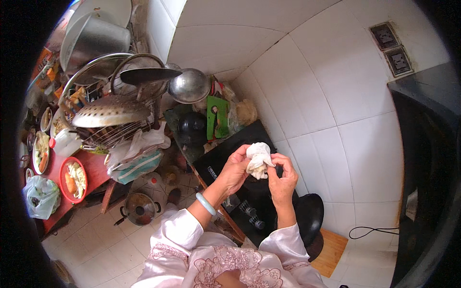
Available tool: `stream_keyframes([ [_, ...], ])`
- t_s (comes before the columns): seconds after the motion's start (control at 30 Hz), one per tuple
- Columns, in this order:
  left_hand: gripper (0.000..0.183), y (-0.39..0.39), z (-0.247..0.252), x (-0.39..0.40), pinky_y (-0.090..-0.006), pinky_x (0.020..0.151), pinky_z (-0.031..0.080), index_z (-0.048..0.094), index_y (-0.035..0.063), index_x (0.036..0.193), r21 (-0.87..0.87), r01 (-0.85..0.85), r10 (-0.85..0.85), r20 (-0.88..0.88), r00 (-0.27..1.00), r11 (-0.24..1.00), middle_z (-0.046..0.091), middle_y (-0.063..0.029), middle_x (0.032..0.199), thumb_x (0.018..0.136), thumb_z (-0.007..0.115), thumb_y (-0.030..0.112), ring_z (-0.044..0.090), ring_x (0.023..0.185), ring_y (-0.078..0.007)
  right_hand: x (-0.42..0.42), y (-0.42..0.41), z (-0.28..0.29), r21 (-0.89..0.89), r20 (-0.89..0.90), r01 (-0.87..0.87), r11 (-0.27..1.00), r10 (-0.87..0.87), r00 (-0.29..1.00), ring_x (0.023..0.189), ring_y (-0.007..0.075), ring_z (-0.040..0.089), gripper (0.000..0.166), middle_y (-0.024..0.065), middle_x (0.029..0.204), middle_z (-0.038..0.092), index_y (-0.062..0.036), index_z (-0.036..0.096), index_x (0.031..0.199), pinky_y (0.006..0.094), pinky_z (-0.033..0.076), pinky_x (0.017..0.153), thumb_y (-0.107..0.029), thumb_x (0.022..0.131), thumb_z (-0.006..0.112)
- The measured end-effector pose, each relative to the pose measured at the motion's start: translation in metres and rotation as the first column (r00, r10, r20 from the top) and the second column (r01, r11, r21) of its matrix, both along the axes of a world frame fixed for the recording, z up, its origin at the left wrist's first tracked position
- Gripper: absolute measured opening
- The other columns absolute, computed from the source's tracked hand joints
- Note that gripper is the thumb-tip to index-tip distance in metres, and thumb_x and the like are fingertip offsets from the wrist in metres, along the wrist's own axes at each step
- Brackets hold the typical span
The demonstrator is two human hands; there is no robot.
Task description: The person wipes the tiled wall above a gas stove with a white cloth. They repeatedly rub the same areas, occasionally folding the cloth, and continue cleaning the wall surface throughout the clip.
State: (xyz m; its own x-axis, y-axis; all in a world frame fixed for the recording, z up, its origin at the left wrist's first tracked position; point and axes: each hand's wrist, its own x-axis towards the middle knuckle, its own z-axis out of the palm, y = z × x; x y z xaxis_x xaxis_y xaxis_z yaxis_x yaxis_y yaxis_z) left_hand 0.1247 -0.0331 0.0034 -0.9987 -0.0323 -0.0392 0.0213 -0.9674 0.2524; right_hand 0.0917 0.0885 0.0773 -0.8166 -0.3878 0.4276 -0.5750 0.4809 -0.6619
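Observation:
Both hands hold a crumpled white bundle (258, 158), which looks like cloth or soft paper, over a black gas stove (205, 158). My left hand (234, 171) pinches its left side between thumb and fingers. On the opposite side, the thumb and bent fingers of my right hand (282, 180) grip a loose fold. Whether anything is wrapped inside is hidden. Below my wrists, the stove's control knobs (256, 221) show, while the burner beneath the bundle is mostly covered by my hands.
A black wok (312, 216) leans against the tiled wall beside a wooden board (331, 252). To the left, a red table (95, 169) carries a red basket (83, 163) of vegetables. A lidded pan (139, 208) sits on the floor. A perforated steamer (111, 111) tops a crowded rack.

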Motion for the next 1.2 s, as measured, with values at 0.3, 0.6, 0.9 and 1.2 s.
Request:
stream_keyframes([
  [0.3,0.028,0.016,0.017,0.035,-0.0305,0.089,0.052,0.053,0.0051,0.118,0.0,-0.086,0.086,0.002,0.996,0.996,0.063,-0.0059,0.112,0.09,0.057,0.001,0.063,0.102,-0.0156,0.039,0.023,0.017,0.184,-0.348,-0.113,0.976,0.172,0.922,0.089,0.0282,0.059,0.025,0.0085,0.091,0.062,-0.0048,0.066,0.089,0.0386,0.049,0.077,0.011,0.069,0.064],
  [0.6,0.026,0.056,0.047,0.063,-0.0303,0.086,0.052,0.051,0.0063,0.118,-0.062,-0.203,0.207,0.065,0.976,0.977,0.061,-0.0065,0.114,0.093,0.057,0.006,0.062,0.101,-0.0155,0.063,0.059,0.019,0.249,-0.457,-0.131,0.96,0.236,0.858,0.105,0.0307,0.06,0.022,0.0121,0.111,0.063,-0.0029,0.064,0.092,0.0426,0.046,0.089,0.008,0.073,0.065],
  [0.9,0.034,0.084,0.043,0.083,-0.0333,0.099,0.044,0.051,0.0026,0.124,-0.018,-0.146,0.145,-0.04,0.989,0.989,0.058,-0.0081,0.119,0.102,0.042,0.027,0.056,0.111,-0.0174,0.084,0.082,0.009,0.322,-0.485,-0.009,0.947,0.173,0.857,0.102,0.0358,0.059,0.018,0.0163,0.106,0.063,0.0005,0.063,0.089,0.0448,0.046,0.089,0.008,0.073,0.063],
  [1.2,0.048,0.075,0.044,0.088,-0.0309,0.097,0.043,0.038,0.0052,0.132,-0.419,-0.161,0.184,0.016,0.983,0.894,0.054,-0.0068,0.122,0.092,0.061,0.015,0.053,0.111,-0.0152,0.102,0.068,0.005,0.455,-0.351,-0.016,0.891,0.196,0.916,0.106,0.0358,0.055,0.023,0.0174,0.111,0.059,0.0011,0.064,0.1,0.0461,0.042,0.091,0.001,0.077,0.059],
])
